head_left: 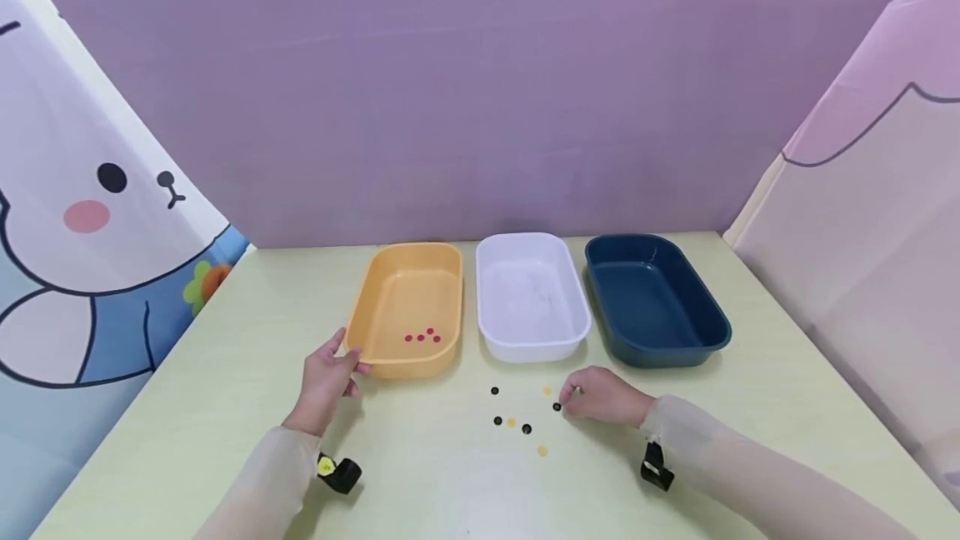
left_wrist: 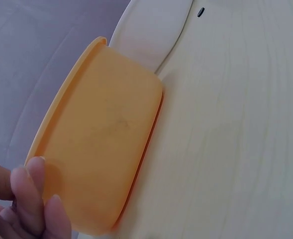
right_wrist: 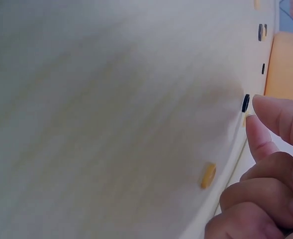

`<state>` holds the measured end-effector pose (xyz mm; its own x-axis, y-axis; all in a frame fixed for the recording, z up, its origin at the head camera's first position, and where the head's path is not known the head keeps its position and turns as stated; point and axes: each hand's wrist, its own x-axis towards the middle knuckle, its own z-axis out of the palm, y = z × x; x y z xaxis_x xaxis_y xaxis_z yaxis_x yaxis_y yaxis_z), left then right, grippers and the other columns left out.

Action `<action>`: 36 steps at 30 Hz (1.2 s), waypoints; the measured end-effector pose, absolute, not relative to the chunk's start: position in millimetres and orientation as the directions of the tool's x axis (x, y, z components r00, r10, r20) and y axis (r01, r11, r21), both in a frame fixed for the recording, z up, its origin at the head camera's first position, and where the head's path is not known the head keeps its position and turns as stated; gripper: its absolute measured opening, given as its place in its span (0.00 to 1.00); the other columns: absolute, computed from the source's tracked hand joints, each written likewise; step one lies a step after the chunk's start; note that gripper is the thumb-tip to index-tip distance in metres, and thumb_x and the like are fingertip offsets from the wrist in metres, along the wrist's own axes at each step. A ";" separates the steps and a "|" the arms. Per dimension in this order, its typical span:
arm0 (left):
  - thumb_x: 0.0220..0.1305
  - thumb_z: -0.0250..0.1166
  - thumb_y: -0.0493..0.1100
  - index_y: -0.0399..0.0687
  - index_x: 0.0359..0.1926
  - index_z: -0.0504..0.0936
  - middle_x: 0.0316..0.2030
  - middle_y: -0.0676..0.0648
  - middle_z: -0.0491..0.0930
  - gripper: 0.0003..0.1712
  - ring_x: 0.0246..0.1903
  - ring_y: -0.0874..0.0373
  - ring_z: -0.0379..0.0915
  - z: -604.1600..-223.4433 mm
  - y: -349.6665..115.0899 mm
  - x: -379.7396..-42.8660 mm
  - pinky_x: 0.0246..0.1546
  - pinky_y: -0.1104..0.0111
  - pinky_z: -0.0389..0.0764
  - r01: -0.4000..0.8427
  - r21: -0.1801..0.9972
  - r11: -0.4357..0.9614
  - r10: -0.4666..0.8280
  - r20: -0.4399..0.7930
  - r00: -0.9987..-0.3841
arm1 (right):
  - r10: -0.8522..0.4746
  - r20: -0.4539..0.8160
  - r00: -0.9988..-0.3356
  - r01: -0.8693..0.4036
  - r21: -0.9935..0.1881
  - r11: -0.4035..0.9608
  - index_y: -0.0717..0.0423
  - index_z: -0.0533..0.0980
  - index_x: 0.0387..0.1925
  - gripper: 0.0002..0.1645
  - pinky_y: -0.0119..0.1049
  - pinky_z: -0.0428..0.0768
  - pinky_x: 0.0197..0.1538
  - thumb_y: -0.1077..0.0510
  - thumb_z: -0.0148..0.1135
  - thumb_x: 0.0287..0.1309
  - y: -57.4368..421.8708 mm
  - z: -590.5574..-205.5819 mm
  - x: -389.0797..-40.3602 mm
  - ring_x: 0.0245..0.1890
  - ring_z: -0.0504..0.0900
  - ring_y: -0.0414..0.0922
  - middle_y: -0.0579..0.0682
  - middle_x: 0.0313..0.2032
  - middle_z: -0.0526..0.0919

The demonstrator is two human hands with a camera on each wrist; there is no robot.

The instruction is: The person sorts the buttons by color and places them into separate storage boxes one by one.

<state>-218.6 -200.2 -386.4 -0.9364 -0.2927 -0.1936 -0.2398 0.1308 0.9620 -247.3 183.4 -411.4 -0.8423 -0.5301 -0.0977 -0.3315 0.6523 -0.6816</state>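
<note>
My left hand point(head_left: 327, 382) grips the near left corner of an orange tray point(head_left: 405, 369), fingers against its outer wall in the left wrist view. Several small dark red buttons point(head_left: 421, 337) lie inside that tray. On the table, my right hand point(head_left: 603, 396) is down beside a black button point(head_left: 557, 407). Its thumb and index finger point at the button with a gap between their tips, and the other fingers are curled in the right wrist view. Farther left lie more black buttons point(head_left: 527, 429) and yellow buttons point(head_left: 542, 451). Another yellow button point(right_wrist: 208, 176) lies below the right fingers in the right wrist view.
A white tray point(head_left: 534, 352) stands in the middle, beside the orange one, and a dark blue tray point(head_left: 667, 357) stands on the right. Behind the table point(head_left: 442, 473) hangs a purple backdrop point(head_left: 480, 90). Printed cloth panels flank both sides.
</note>
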 end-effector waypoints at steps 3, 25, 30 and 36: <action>0.72 0.51 0.36 0.38 0.74 0.45 0.18 0.56 0.79 0.36 0.09 0.67 0.62 -386.7 -200.1 -219.0 0.13 0.78 0.71 -0.237 0.963 0.130 -0.295 -0.191 -0.936 | -0.529 -0.110 -0.841 -0.324 -0.681 0.657 0.55 0.79 0.27 0.03 0.33 0.70 0.33 0.64 0.66 0.48 179.6 -410.2 -247.8 0.27 0.69 0.40 0.42 0.25 0.77; 0.72 0.51 0.35 0.38 0.74 0.44 0.18 0.56 0.79 0.36 0.08 0.67 0.63 -386.4 -198.9 -220.6 0.12 0.77 0.72 -0.228 0.968 0.108 -0.285 -0.189 -0.940 | -0.563 -0.142 -0.814 -0.352 -0.651 0.673 0.54 0.77 0.24 0.08 0.36 0.73 0.36 0.65 0.69 0.47 174.6 -412.5 -253.8 0.29 0.71 0.40 0.41 0.28 0.78; 0.72 0.51 0.35 0.38 0.74 0.45 0.18 0.56 0.79 0.36 0.08 0.66 0.63 -386.4 -198.3 -222.4 0.12 0.77 0.72 -0.231 0.967 0.108 -0.282 -0.193 -0.940 | -0.572 -0.147 -0.807 -0.353 -0.656 0.667 0.54 0.76 0.24 0.08 0.35 0.73 0.35 0.65 0.69 0.47 176.7 -411.5 -254.0 0.28 0.71 0.40 0.41 0.28 0.78; 0.71 0.51 0.34 0.37 0.74 0.44 0.18 0.56 0.80 0.36 0.09 0.67 0.63 -387.3 -200.9 -222.9 0.12 0.78 0.72 -0.233 0.965 0.119 -0.287 -0.191 -0.939 | -0.588 -0.177 -0.789 -0.338 -0.673 0.657 0.55 0.78 0.22 0.05 0.29 0.70 0.28 0.65 0.67 0.47 176.7 -407.8 -256.5 0.24 0.69 0.38 0.41 0.23 0.76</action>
<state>-222.9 -200.9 -387.3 -0.9387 -0.2867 -0.1913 -0.2331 0.1192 0.9651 -256.5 176.7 -407.8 -0.7893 -0.5878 -0.1774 -0.3383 0.6575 -0.6732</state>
